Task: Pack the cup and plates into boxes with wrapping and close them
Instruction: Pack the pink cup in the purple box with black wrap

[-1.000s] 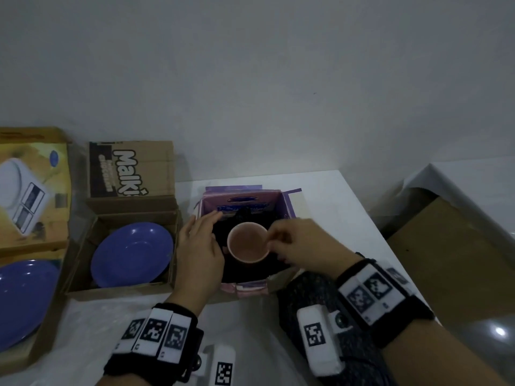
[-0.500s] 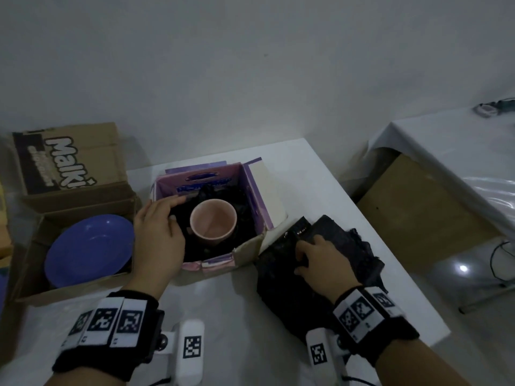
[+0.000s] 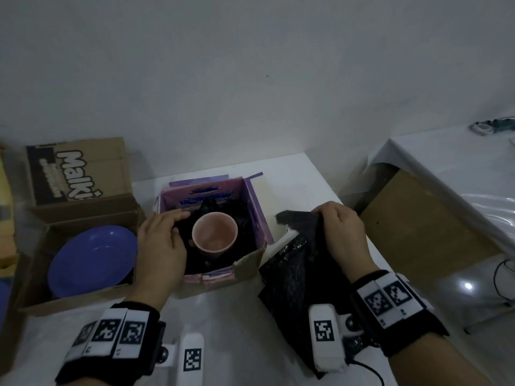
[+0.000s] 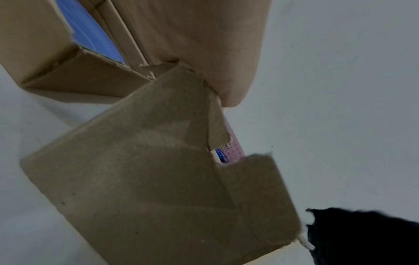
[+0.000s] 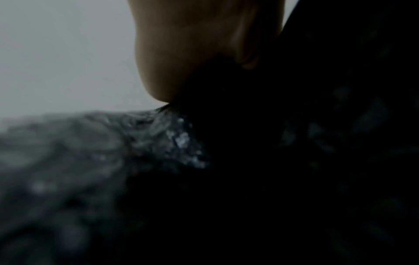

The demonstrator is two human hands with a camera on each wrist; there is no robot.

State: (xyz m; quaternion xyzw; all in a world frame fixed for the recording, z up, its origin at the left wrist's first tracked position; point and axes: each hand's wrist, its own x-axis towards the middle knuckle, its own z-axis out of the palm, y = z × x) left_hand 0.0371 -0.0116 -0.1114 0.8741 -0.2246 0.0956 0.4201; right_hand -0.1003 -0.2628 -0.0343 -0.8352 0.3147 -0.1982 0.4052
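A pink cup [image 3: 214, 235] stands upright on black wrapping inside the open purple box [image 3: 260, 218] at mid-table. My left hand [image 3: 164, 235] lies flat on the box's left rim, fingers straight over the wrapping. To the right of the box, my right hand [image 3: 338, 229] grips a sheet of black bubble wrap [image 3: 292, 274] and lifts its top edge off the table. The right wrist view shows only my thumb on dark wrap [image 5: 158, 143]. A blue plate [image 3: 92, 260] lies in an open cardboard box [image 3: 36, 299] on the left.
That cardboard box's lid [image 3: 78, 171] stands up at the back left. A second blue plate [image 3: 3, 299] shows at the far left edge. The white table's right edge [image 3: 370, 240] runs just beside my right hand, with another covered table [image 3: 451, 174] beyond a gap.
My right hand left the cup, moved right to the black bubble wrap on the table, and now lifts its edge. The left hand has stayed on the box's rim. The head view shifted right.
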